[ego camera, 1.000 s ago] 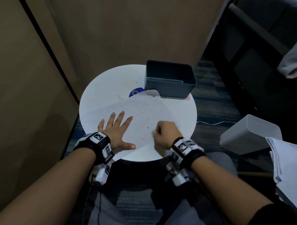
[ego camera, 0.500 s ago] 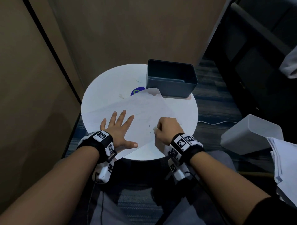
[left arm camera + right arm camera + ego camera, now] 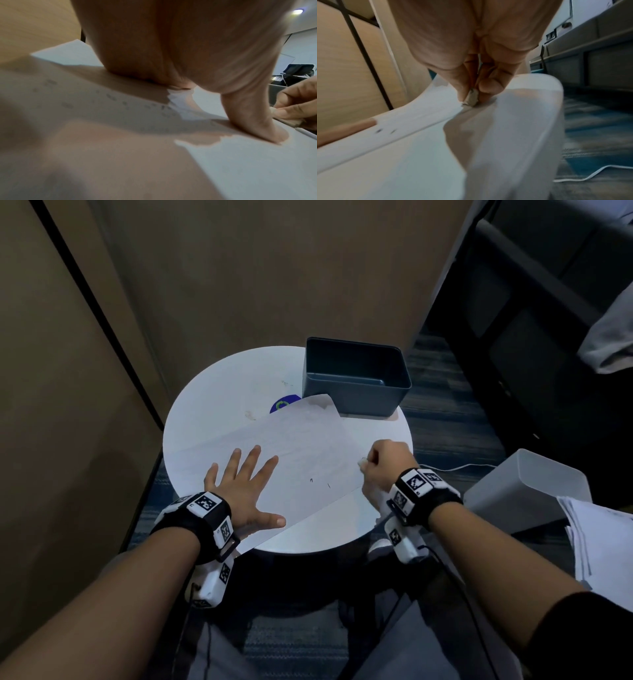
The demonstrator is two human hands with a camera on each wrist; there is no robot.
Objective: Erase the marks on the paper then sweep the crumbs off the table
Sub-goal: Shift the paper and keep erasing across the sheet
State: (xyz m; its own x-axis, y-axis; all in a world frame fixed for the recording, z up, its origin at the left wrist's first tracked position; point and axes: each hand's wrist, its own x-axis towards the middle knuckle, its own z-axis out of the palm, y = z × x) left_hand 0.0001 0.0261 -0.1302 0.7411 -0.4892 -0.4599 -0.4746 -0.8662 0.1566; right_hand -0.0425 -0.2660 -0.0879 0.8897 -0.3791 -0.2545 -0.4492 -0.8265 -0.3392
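Paper (image 3: 294,460) lies slantwise across the near half of the round table (image 3: 219,392), its long axis running from the table's left edge toward the right edge, one far corner curling up just beside the dark bin (image 3: 356,378) at the back. My left hand (image 3: 243,491) rests flat on the sheet's near-left part, fingers straight and spread, thumb out along the near edge, pinning it down. My right hand (image 3: 383,470) sits at the sheet's right end, near the table's right edge, fingers curled with thumb and forefinger pinching a small pale eraser (image 3: 471,99) whose tip touches the paper's edge. Two short dark marks (image 3: 320,482) show on the sheet, between my hands and close to its near edge; they lie to the left of the eraser, nearer my right hand than my left. I judge the rubbing unfinished, so the eraser should travel leftward along the sheet's long axis to reach them. Crumbs are too small for me to make out.
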